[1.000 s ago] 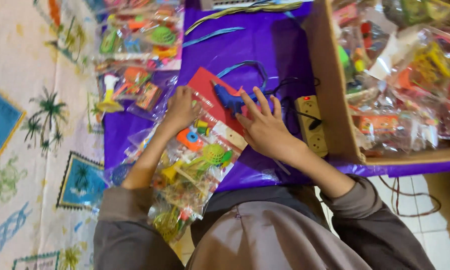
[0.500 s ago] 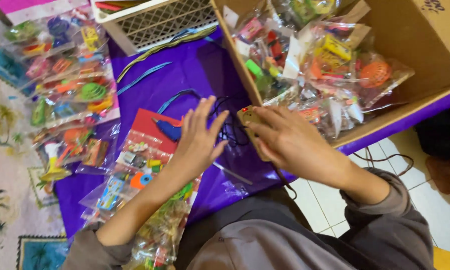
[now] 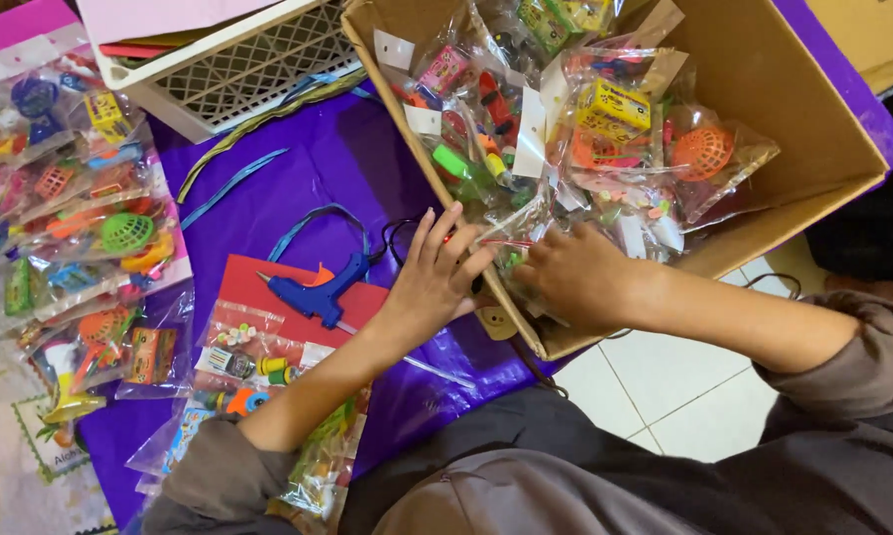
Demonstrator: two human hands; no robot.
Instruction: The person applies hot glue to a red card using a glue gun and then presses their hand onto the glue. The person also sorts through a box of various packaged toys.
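- Clear plastic bags of small coloured toys (image 3: 565, 149) fill the brown cardboard box (image 3: 813, 109), heaped edge to edge; the box's long axis runs from its near corner by the hands up and to the right.
- Far left of the box, more toy bags (image 3: 80, 238) lie in a row on the purple table cover (image 3: 347, 168).
- Left of the box, a blue glue gun (image 3: 318, 292) rests on a red card (image 3: 268, 297), its nozzle pointing left, away from the box.
- Just left of the box's near wall, the left hand (image 3: 432, 282) has its fingers spread, fingertips reaching the wall's edge.
- Inside the box at its near corner, the right hand (image 3: 575, 277) lies knuckles up on the bags; whether it pinches one cannot be told.
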